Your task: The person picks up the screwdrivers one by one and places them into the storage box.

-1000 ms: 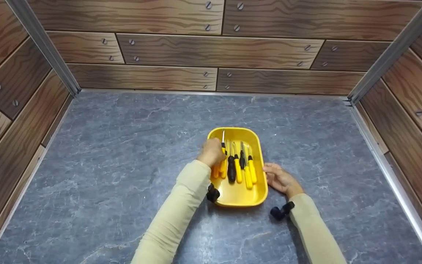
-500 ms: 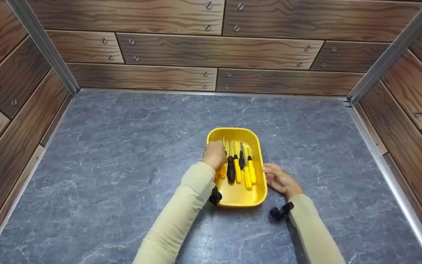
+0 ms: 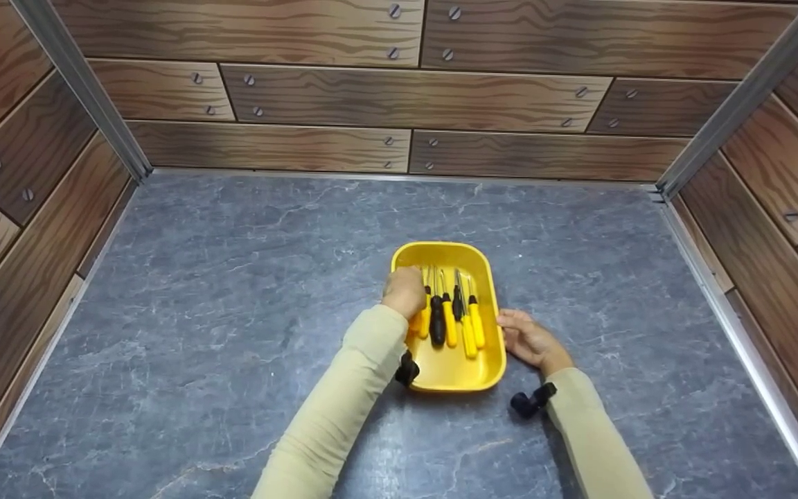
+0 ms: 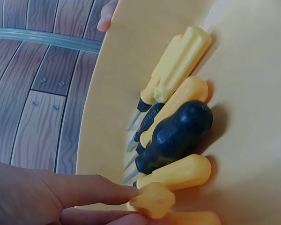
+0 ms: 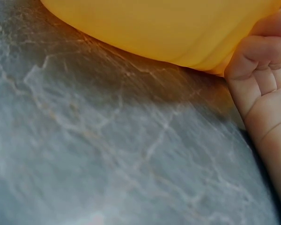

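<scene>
A yellow tray (image 3: 458, 374) stands on the grey marbled surface with several screwdrivers lying side by side in it. Most have yellow handles; a thick black-handled screwdriver (image 4: 178, 131) lies in the middle of the row. At the tray's left side my left hand (image 3: 405, 291) reaches in and pinches a yellow-handled screwdriver (image 4: 154, 200) between thumb and fingers; its shaft is hidden by the hand in the head view. My right hand (image 3: 529, 339) touches the outside of the tray's right wall, fingers loosely bent and fingertips right at the rim.
Wood-patterned walls (image 3: 316, 97) enclose the marbled surface (image 3: 233, 277) at the back and both sides, with metal strips along the edges. A black wrist camera mount (image 3: 533, 400) sits by the right sleeve, and another (image 3: 406, 369) overlaps the tray's lower left corner.
My left hand has shifted slightly right and down over the tray's left side, and the pinched screwdriver's shaft, visible earlier, has gone from sight. The right hand and tray stay in place.
</scene>
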The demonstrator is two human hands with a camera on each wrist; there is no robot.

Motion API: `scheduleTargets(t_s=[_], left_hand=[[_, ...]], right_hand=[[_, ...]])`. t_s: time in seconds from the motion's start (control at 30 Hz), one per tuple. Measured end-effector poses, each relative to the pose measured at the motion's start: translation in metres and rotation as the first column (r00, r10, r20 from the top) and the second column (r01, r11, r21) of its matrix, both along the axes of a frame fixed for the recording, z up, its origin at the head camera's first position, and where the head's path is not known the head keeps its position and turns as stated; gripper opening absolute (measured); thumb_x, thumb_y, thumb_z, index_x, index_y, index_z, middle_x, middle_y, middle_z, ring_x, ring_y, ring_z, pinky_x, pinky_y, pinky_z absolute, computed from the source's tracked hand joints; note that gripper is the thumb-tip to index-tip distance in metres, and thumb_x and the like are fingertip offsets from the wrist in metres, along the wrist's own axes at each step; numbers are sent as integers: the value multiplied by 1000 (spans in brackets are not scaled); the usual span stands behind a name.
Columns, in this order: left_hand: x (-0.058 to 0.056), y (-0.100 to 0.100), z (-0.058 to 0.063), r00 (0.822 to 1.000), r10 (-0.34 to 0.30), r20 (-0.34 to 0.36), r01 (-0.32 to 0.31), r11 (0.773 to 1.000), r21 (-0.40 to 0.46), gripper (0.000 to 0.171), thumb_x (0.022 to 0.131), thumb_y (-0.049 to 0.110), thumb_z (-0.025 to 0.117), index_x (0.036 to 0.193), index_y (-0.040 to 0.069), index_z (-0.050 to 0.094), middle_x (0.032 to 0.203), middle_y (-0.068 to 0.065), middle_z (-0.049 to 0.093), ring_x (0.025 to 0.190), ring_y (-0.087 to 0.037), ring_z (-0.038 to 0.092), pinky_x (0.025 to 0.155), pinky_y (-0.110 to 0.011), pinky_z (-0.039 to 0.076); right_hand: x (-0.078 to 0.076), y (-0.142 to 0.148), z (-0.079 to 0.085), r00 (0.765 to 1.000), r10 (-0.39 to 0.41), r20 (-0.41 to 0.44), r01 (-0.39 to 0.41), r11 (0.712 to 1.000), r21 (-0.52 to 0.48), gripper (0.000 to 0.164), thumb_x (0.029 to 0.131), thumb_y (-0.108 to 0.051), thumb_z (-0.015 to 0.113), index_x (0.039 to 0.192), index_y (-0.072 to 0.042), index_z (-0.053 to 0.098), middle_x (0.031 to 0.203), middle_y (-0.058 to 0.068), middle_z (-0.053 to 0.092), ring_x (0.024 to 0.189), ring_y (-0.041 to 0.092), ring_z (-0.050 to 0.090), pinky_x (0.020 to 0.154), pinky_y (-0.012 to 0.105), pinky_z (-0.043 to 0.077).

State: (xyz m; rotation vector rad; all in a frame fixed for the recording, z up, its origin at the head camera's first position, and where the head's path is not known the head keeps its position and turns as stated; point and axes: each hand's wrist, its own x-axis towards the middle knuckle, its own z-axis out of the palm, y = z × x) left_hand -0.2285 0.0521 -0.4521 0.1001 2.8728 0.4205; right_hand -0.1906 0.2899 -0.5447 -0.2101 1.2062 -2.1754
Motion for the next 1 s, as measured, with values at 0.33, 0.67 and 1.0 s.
scheduleTargets(t_s=[0.33, 0.67, 1.0], left_hand=[[-1, -2, 1, 998, 54, 35, -55, 998, 27, 24, 87, 6, 63, 110, 1, 69, 112, -19, 71, 103, -32, 69, 80, -38, 63], [-1, -10, 6, 999, 17, 41, -20, 997, 78, 26, 82, 10, 70, 106, 0, 66, 109, -18, 71, 101, -29, 69, 84, -37, 61], [-3, -20, 14, 1000, 11, 3, -11, 988, 155, 18, 82, 16, 73, 93, 1, 70, 100, -16, 73, 95, -28, 69, 84, -37, 61]], right_hand=[[0, 0, 2, 999, -12, 34, 12, 1000, 2, 35, 100, 0, 33, 92, -9, 66, 86, -1, 72, 76, 8, 66, 70, 19, 57], [-4, -1, 3, 999, 1, 41, -1, 1000, 6, 33, 100, -1, 34, 96, -8, 67, 89, 0, 73, 79, 9, 67, 73, 21, 58], [-6, 1, 4, 999, -28, 28, 28, 1000, 10, 37, 103, -7, 34, 97, -8, 70, 91, 1, 75, 84, 11, 70, 78, 23, 59]])
